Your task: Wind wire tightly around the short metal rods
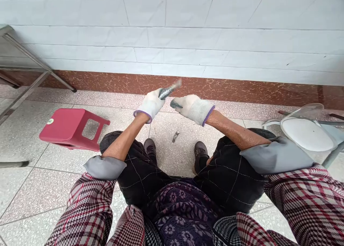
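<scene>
Both my hands wear white knit gloves with dark grey fingertips and purple cuffs. My left hand (152,103) is closed round a silvery ribbed piece (167,91) that looks like a wire-wrapped rod. It tilts up to the right, and its pale far end is smeared by motion. Just right of it is my right hand (189,106), fingers bent together and pointing left, apart from the rod. Whatever those fingers may hold is hidden. On the floor below, between my shoes, lies a small silvery piece (175,136), too small to name.
A red plastic stool (68,126) stands to the left, near a metal-framed table (40,68). At the right is a white-seated chair (307,133). Ahead, a white tiled wall (188,38) rises above a reddish-brown skirting (236,90). The floor (45,192) is speckled tile.
</scene>
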Tool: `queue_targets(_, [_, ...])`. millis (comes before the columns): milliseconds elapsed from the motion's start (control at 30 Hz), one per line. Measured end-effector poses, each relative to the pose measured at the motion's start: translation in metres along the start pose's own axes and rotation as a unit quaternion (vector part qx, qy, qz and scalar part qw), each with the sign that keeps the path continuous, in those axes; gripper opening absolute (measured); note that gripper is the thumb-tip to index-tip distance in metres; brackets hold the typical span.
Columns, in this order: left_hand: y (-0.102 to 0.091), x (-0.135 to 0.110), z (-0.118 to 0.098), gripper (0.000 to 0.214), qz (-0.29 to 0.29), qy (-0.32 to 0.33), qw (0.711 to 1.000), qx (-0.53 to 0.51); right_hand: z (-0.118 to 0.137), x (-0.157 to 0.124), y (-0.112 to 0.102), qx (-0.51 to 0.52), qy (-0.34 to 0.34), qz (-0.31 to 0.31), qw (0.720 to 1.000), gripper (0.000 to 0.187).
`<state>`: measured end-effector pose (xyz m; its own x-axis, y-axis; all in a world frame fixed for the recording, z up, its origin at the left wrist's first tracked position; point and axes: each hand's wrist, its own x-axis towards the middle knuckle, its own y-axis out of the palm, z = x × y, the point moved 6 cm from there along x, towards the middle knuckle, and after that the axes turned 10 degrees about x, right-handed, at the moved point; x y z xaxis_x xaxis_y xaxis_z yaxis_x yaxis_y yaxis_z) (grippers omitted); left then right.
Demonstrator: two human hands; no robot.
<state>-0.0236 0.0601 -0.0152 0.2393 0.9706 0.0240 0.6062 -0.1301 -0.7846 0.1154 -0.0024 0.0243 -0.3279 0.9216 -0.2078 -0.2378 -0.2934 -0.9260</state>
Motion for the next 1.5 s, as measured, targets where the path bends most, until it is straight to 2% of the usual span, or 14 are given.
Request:
queue_targets(67, [-0.006, 0.005, 0.007, 0.026, -0.016, 0.031, 0.988, 0.149, 0.008, 0.005, 0.001, -0.04, 0.0, 0.02, 0.999, 0.029])
queue_targets(133, [-0.007, 0.007, 0.016, 0.025, -0.005, 0.043, 0.976, 0.212, 0.01, 0.011, -0.001, -0.069, 0.006, 0.035, 0.997, 0.027])
queue_targets(267, [0.001, -0.003, 0.029, 0.02, 0.062, 0.019, 0.996, 0.058, -0.002, 0.019, -0.017, -0.05, 0.019, 0.01, 0.999, 0.022])
queue_targets(400, [0.007, -0.019, 0.027, 0.022, 0.112, 0.021, 0.993, -0.018, -0.02, 0.024, -0.028, 0.1, 0.011, -0.03, 0.994, 0.016])
queue_targets(533, [0.001, -0.033, 0.013, 0.022, 0.168, 0.02, 0.974, -0.153, -0.025, 0.026, -0.025, 0.31, -0.013, -0.032, 0.95, 0.014])
queue_targets(600, [-0.008, -0.033, 0.008, 0.021, 0.148, -0.004, 0.962, -0.229, -0.025, 0.027, -0.022, 0.357, -0.009, -0.046, 0.933, 0.015])
queue_targets(767, [-0.012, -0.019, 0.006, 0.016, 0.061, -0.069, 0.943, -0.321, -0.015, 0.028, -0.007, 0.228, -0.017, -0.048, 0.972, 0.022])
queue_targets(933, [0.002, -0.008, -0.002, 0.033, 0.143, -0.05, 0.86, -0.487, -0.016, 0.028, -0.004, 0.148, -0.054, -0.049, 0.986, 0.026])
queue_targets(1000, [0.004, -0.01, -0.008, 0.029, 0.179, -0.034, 0.835, -0.519, -0.023, 0.027, -0.005, 0.171, -0.056, -0.058, 0.982, 0.025])
queue_targets(1067, [0.004, -0.013, -0.013, 0.024, 0.19, -0.026, 0.836, -0.515, -0.031, 0.025, -0.003, 0.233, -0.036, -0.053, 0.971, 0.024])
queue_targets(1200, [0.005, -0.017, -0.019, 0.022, 0.185, -0.011, 0.847, -0.498, -0.033, 0.009, 0.007, 0.411, -0.009, -0.002, 0.912, 0.023])
queue_targets(1267, [0.003, -0.017, -0.021, 0.02, 0.176, -0.011, 0.839, -0.515, -0.031, -0.001, 0.003, 0.45, -0.022, -0.022, 0.893, 0.029])
queue_targets(1400, [-0.002, -0.016, -0.024, 0.016, 0.174, -0.041, 0.796, -0.578, -0.035, -0.015, -0.014, 0.403, -0.042, -0.102, 0.908, 0.031])
queue_targets(1500, [-0.006, -0.016, -0.027, 0.039, 0.173, -0.051, 0.767, -0.616, -0.042, -0.015, -0.018, 0.386, -0.027, -0.106, 0.916, 0.03])
